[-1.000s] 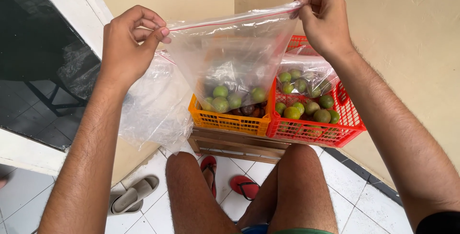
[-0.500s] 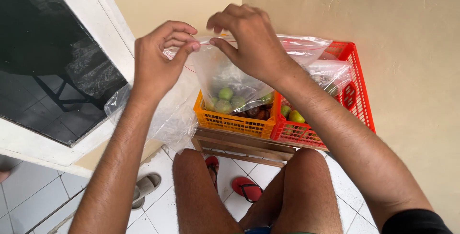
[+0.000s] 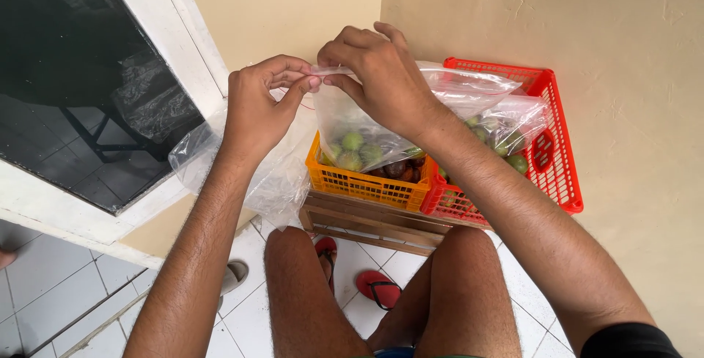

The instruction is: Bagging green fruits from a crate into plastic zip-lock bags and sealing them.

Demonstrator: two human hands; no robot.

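You hold a clear plastic bag (image 3: 352, 120) up in front of you, above the baskets, and both of your hands meet at its top edge. Your left hand (image 3: 257, 105) pinches the left end of the rim between thumb and forefinger, closed tight on the plastic. Your right hand (image 3: 378, 76) sits just beside it, almost touching, with thumb and fingers clamped on the same rim a little further right. The bag hangs down from these two pinches, and through it you see the orange basket (image 3: 363, 182) with its green round fruits (image 3: 352, 142) and a few dark ones (image 3: 396, 170). A red basket (image 3: 557, 138) stands right against the orange one on its right side; more green fruit lies in it under another crumpled clear bag (image 3: 506, 112). Both baskets rest on a wooden crate (image 3: 367, 222) set against the beige wall (image 3: 587, 28). More loose clear plastic (image 3: 213, 156) hangs below your left wrist, beside the white window frame (image 3: 183, 50). Your bare knees are below the crate, and red sandals (image 3: 378, 288) lie on the white tiled floor (image 3: 44, 299) between them.
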